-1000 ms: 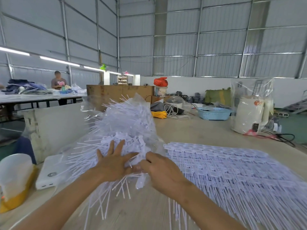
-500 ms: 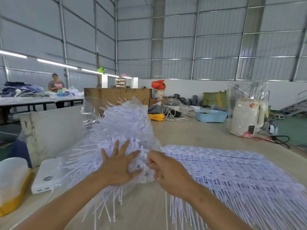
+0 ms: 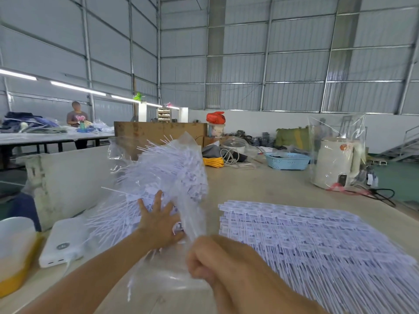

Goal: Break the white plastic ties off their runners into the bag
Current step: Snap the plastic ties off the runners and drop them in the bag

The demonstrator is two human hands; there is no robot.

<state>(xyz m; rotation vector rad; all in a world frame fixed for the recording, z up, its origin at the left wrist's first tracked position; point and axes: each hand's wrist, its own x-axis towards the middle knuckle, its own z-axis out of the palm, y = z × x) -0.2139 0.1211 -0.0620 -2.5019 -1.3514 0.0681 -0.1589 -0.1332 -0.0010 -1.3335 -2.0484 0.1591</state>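
the left hand (image 3: 158, 223) has its fingers spread straight and flat, pressing against the near side of the heap of loose ties (image 3: 167, 177). it curls round nothing. the right hand (image 3: 210, 259) is a blurred fist with its fingers curled tight on the clear bag (image 3: 192, 211), gripping a fold of the film at the near edge, just beside the left wrist.

the bag wraps the heap, and its film rises to a peak above the ties and trails down flat onto the table (image 3: 260, 186) under both forearms. many thin tie tails poke out of the heap to the left and upward; whether they pierce the film or stick out of an opening i cannot tell.

right of the hands, a broad flat mat of ties on runners (image 3: 306, 236) lies on the table, apart from the bag.

left of the heap a white power bank (image 3: 63, 243) lies flat, and beyond it at the frame edge stands a white and yellow tub (image 3: 15, 252). farther back on the table are a blue basket (image 3: 288, 160), a yellow coil (image 3: 213, 162) and a white kettle (image 3: 335, 162) in plastic wrap. a person (image 3: 77, 118) stands at another table far left.
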